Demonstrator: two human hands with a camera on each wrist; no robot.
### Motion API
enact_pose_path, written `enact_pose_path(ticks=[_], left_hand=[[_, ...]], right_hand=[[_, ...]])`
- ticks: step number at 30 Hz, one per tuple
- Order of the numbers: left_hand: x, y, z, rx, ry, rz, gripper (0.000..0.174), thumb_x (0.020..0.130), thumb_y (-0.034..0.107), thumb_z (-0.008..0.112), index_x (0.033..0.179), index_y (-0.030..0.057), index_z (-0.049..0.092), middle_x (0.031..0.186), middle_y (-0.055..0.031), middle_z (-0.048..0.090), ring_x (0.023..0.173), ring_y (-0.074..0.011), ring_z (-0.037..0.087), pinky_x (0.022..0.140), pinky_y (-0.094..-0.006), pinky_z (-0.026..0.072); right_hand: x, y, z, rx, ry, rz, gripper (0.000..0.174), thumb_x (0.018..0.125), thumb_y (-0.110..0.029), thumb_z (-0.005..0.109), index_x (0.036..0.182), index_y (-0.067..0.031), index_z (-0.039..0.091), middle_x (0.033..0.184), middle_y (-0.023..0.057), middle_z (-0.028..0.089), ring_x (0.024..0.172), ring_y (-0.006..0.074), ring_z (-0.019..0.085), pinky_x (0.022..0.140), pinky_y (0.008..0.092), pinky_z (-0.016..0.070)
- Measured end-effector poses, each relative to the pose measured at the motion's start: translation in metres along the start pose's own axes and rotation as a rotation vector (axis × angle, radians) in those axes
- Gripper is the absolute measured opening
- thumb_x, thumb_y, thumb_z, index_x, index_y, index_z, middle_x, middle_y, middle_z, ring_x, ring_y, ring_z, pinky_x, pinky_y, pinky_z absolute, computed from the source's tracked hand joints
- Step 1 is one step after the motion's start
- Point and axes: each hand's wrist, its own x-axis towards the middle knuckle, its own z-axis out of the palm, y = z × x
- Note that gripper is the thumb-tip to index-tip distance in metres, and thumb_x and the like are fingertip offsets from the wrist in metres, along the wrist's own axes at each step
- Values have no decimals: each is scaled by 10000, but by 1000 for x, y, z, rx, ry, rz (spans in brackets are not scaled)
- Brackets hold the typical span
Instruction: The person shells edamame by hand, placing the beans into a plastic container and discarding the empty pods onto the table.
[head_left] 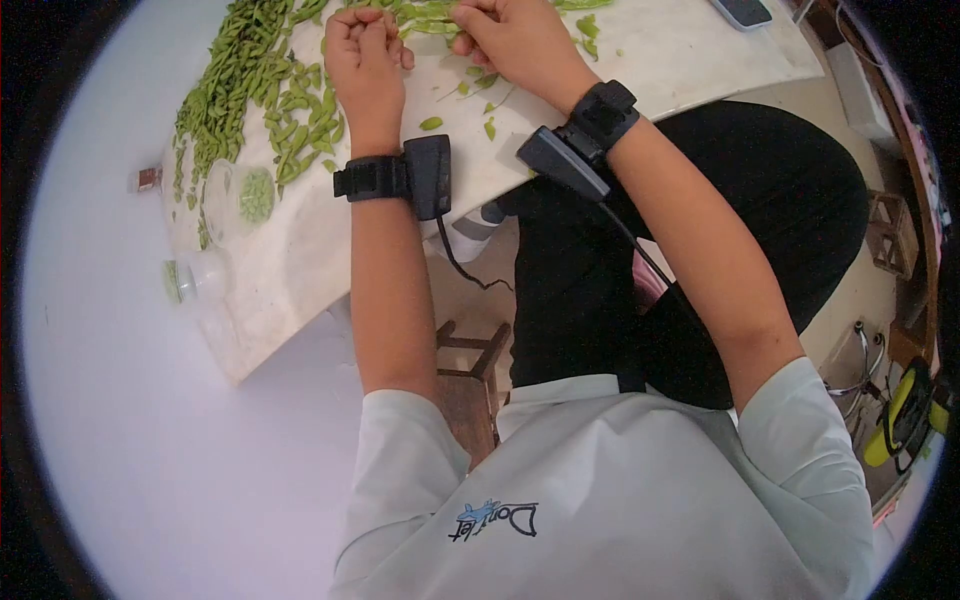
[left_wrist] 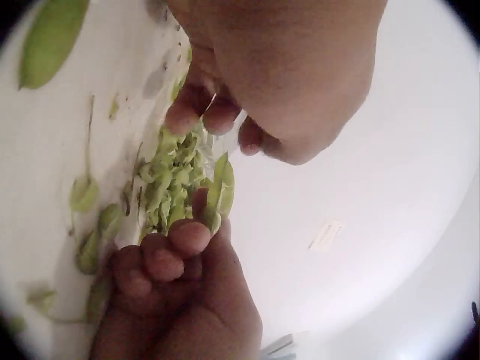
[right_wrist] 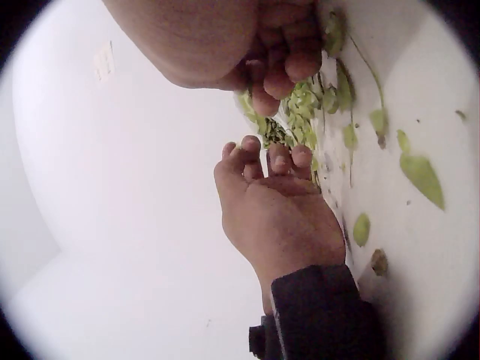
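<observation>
Both my left hand (head_left: 368,65) and my right hand (head_left: 520,45) are raised above a pale, whitish tabletop (head_left: 680,75), near each other but apart. My right hand pinches a slim, bright green pod (left_wrist: 225,184), which looks split along its length, between thumb and fingertip; its free end points towards my left hand. The fingers of my left hand curl inwards, and I cannot tell whether they hold anything. Just beyond, between my hands, lies a pile of light green pods (left_wrist: 172,184). To the left spreads a long, dense heap of darker green pods (head_left: 230,100). One small green pod (head_left: 431,124) lies by itself between my wrists. Near the left edge, a clear, see-through container (head_left: 219,190) has pale green shelled beans (head_left: 256,196) in it, with a second clear vessel (head_left: 207,272) nearby. At far right lies a flat, dark-faced phone (head_left: 742,12). Each wrist wears a black strap (head_left: 372,178) carrying a dark box.
</observation>
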Motion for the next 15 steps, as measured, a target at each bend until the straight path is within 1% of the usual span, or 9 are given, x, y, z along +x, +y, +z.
enact_pose_path(ticks=[1, 2, 4, 6, 8, 10, 11, 13, 15], left_hand=[[-1, 2, 1, -60, -4, 6, 62, 906, 54, 459, 955, 35, 490, 743, -62, 514, 537, -87, 404, 459, -248, 395], [-2, 4, 3, -59, -21, -44, 68, 899, 49, 445, 949, 37, 488, 738, -56, 505, 534, -81, 382, 457, -244, 375], [-5, 8, 5, -55, -55, -143, 85, 885, 38, 417, 937, 40, 484, 729, -43, 489, 527, -71, 338, 455, -236, 337], [-6, 10, 4, -2, -127, -173, 129, 870, 32, 399, 959, 40, 492, 718, -30, 475, 530, -67, 328, 462, -222, 308], [-6, 11, 4, 43, -199, -181, 163, 865, 33, 384, 981, 38, 500, 707, -19, 464, 531, -65, 317, 467, -212, 288], [-6, 9, 2, 81, -272, -166, 190, 869, 42, 373, 1003, 32, 507, 696, -10, 457, 531, -66, 305, 470, -208, 276], [-6, 6, -1, 37, -303, -176, 182, 876, 52, 399, 1014, 29, 515, 696, -5, 463, 534, -62, 311, 474, -205, 277], [-3, 6, -5, -51, -365, -196, 174, 889, 73, 450, 1034, 22, 530, 696, 7, 474, 539, -56, 321, 480, -201, 277], [-7, 9, 1, 161, -312, -155, 164, 889, 109, 522, 1022, 18, 557, 718, 23, 511, 553, -37, 350, 486, -191, 282]], right_hand=[[0, 0, 1, 34, 9, 2, 284, 933, -145, 480, 753, 57, 568, 622, 94, 590, 504, 145, 532, 490, 290, 454], [0, 1, 1, 68, 17, 2, 282, 933, -141, 478, 755, 59, 568, 624, 92, 591, 505, 143, 531, 490, 287, 455], [1, 3, 2, 100, 10, 5, 221, 932, -127, 475, 862, 57, 575, 647, 89, 596, 520, 138, 532, 493, 283, 450], [1, 5, 3, 136, 34, 10, 193, 931, -113, 471, 984, 52, 557, 672, 87, 599, 538, 134, 533, 501, 279, 446], [0, 5, 3, 174, 91, 15, 241, 930, -98, 469, 1119, 43, 516, 700, 85, 600, 558, 131, 535, 511, 275, 443], [-1, 1, 0, 117, 62, 21, 293, 929, -89, 467, 1195, 34, 461, 712, 86, 595, 570, 130, 534, 522, 272, 443], [-1, 0, -1, 90, 46, 24, 326, 929, -84, 466, 1233, 30, 433, 718, 86, 593, 576, 130, 534, 527, 270, 442], [-1, -1, 0, 106, 62, 28, 314, 927, -78, 467, 1221, 31, 445, 709, 84, 585, 576, 128, 531, 530, 268, 440], [-1, 0, 1, 111, 69, 12, 299, 925, -70, 469, 1206, 32, 452, 699, 79, 576, 574, 125, 526, 529, 266, 435]])
